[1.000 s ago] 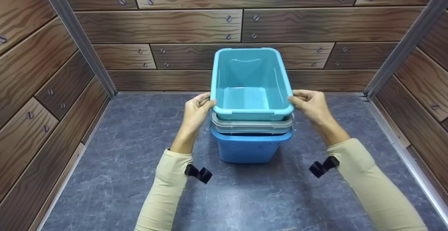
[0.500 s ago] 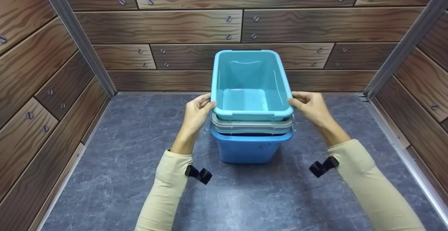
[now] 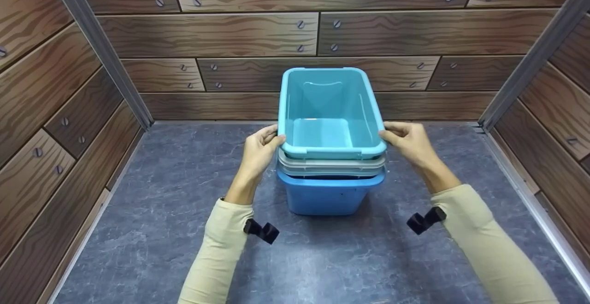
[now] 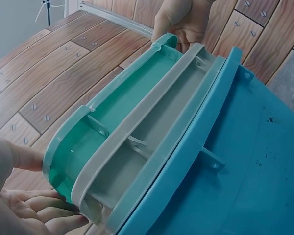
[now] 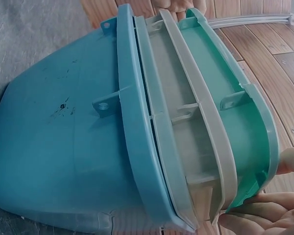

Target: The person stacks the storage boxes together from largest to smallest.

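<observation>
Several plastic bins stand nested in one stack at the middle of the head view. On top is a turquoise bin [image 3: 333, 152], nothing inside it. Below its rim show a grey bin [image 3: 332, 162] and a pale teal rim [image 5: 162, 117], both set in a blue bin [image 3: 322, 199] at the bottom. My left hand [image 3: 259, 154] pinches the turquoise rim on its left side, thumb over the edge and fingers underneath. On the opposite side my right hand [image 3: 413, 145] grips the same rim likewise. The wrist views show gaps between the upper rims; the lower bins' insides are hidden.
The stack rests on a dark grey marbled surface [image 3: 161, 212]. Wood-patterned panels [image 3: 221, 34] rise behind it and at both sides, with grey metal strips [image 3: 103, 55] at the corners. A black wrist mount [image 3: 262, 230] sits on each sleeve.
The turquoise bin has sunk slightly into the stack, its far rim now lower. Both hands have moved down a little with it, keeping their hold.
</observation>
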`<state>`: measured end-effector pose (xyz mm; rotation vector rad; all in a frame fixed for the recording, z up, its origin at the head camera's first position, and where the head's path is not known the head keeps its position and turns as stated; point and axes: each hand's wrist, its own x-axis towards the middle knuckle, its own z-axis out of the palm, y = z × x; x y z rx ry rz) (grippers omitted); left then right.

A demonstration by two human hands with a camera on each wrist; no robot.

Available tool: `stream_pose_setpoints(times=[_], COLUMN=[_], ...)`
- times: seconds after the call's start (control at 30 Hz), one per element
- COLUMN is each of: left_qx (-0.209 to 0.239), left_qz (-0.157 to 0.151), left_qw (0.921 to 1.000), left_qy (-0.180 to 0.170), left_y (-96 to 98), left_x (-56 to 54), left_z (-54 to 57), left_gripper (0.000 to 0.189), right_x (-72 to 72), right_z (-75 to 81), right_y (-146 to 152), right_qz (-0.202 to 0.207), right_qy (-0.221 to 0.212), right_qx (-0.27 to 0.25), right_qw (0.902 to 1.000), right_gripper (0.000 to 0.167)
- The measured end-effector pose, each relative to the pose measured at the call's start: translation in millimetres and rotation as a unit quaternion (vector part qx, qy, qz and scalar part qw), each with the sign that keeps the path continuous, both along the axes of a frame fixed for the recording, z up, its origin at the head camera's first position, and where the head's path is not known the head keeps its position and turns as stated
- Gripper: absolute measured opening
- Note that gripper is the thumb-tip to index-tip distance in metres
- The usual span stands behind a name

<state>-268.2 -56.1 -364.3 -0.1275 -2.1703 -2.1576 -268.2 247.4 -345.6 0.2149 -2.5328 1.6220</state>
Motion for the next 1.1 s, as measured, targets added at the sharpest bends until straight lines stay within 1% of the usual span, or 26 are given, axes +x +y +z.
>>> stream_pose_setpoints(times=[0.2,0.33,0.53,0.87,1.1], left_qx=[-0.002,-0.004,-0.011,-0.011,-0.007], left_qz=[0.002,0.001,-0.006,-0.008,-0.013], left_qw=[1.0000,1.0000,0.9999,0.9999,0.9999], left_qy=[-0.001,-0.001,-0.005,-0.009,-0.006], left_y=[0.3,-0.6,-2.6,-5.3,-6.2], left_x=[-0.4,0.2,1.1,-0.8,-1.9], left_z=[-0.3,-0.7,-1.4,-2.9,-7.0], left_gripper=[0.042,0.042,0.044,0.045,0.046], right_x=[0.8,0.5,-0.2,0.6,1.6], right_z=[-0.2,-1.2,-1.4,-1.6,-5.4], right_y=[1.5,0.9,-0.3,-1.1,-1.2], right_qz=[0.003,0.006,0.007,0.004,-0.006], right_qy=[-0.014,-0.022,-0.024,-0.026,-0.034], right_qx=[-0.018,-0.021,-0.016,-0.047,-0.050], right_qw=[0.9997,0.9995,0.9996,0.9986,0.9982], right_gripper=[0.038,0.040,0.040,0.040,0.043])
